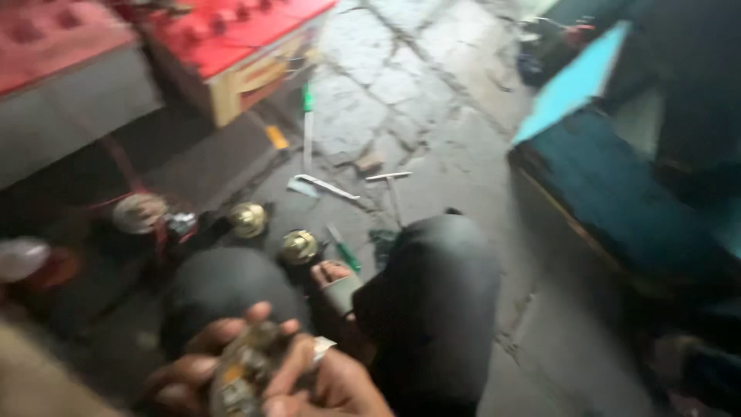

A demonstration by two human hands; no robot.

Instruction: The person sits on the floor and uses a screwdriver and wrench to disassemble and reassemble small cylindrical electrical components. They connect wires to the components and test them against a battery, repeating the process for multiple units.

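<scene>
Both my hands are at the bottom of the head view, over my dark-trousered knees. My left hand (202, 349) and my right hand (333, 384) together grip a round, brass-coloured metal lock part (245, 369), fingers wrapped around its sides. The picture is blurred, so the part's detail is unclear. On the floor just past my knees lie two brass door knobs (248, 219) (299, 246). A green-handled screwdriver (343, 251) lies beside the nearer knob.
A silver knob piece (139, 213) lies at the left. A long tool with a green handle (307, 127) and small metal pieces (324, 186) rest on the cracked concrete floor. Red-topped boxes (231, 38) stand at the far left, a blue wooden box (610, 177) at the right.
</scene>
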